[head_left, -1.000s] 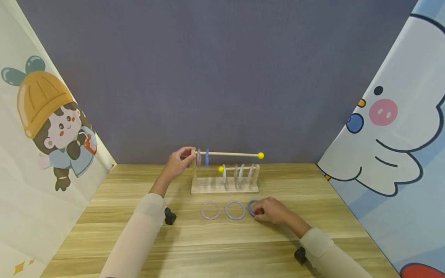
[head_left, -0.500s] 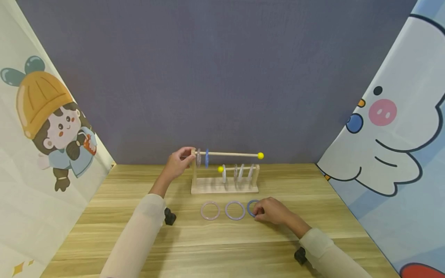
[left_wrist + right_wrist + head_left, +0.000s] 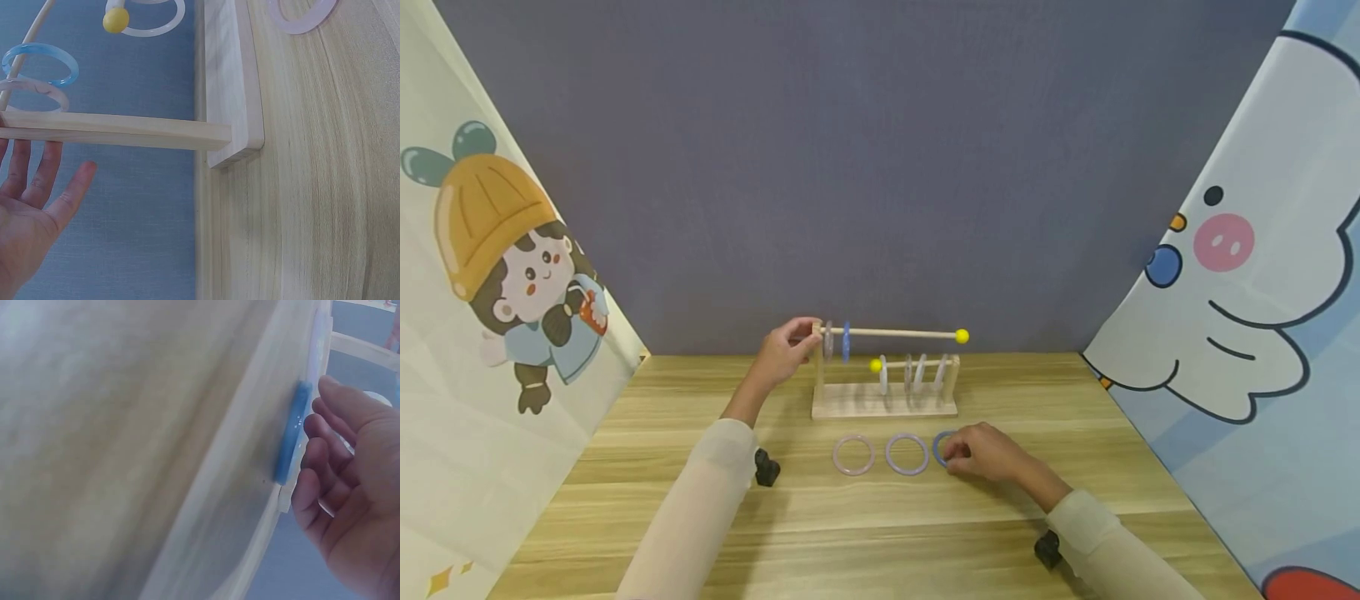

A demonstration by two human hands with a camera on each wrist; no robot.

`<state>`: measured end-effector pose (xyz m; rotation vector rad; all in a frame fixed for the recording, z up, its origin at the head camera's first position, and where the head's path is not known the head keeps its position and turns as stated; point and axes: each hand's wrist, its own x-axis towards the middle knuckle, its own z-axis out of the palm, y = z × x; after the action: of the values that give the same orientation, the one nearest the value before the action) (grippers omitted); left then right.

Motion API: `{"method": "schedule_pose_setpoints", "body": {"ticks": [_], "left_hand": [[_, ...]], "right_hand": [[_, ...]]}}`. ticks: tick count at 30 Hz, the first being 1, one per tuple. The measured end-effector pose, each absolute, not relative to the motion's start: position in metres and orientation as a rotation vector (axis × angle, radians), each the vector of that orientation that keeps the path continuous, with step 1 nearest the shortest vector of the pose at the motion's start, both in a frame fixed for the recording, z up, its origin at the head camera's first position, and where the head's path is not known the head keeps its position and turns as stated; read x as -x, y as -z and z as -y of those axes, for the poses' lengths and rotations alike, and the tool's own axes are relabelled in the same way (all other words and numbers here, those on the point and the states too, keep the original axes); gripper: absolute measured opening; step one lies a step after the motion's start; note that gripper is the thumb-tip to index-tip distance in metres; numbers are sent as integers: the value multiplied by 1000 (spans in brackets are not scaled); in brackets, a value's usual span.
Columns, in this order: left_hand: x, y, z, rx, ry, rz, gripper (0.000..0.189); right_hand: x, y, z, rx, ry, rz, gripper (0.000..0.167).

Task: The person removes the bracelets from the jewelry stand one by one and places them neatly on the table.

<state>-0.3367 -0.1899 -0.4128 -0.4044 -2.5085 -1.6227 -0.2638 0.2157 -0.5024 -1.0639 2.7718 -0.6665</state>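
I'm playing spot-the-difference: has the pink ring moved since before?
No, in the head view the pink ring lies in the same spot in front of the wooden rack.

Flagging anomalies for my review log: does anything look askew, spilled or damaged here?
Nothing stands out: the wooden rack stands upright, rings hang on its rods, and the pink ring, purple ring and blue ring lie in a row before it.

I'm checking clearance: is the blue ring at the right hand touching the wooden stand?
Apart: the head view shows bare table between the blue ring and the wooden stand.
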Motion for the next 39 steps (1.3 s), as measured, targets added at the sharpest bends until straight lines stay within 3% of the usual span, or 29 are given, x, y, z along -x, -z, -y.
{"method": "schedule_pose_setpoints", "body": {"ticks": [18,39], "left_hand": [[336,412,190,405,1638,2506,42],[338,414,191,412,1613,2507,44]], "right_hand": [[275,481,-196,1017,826,-2897,17],[291,458,-139,980,1109,-3037,18]]}}
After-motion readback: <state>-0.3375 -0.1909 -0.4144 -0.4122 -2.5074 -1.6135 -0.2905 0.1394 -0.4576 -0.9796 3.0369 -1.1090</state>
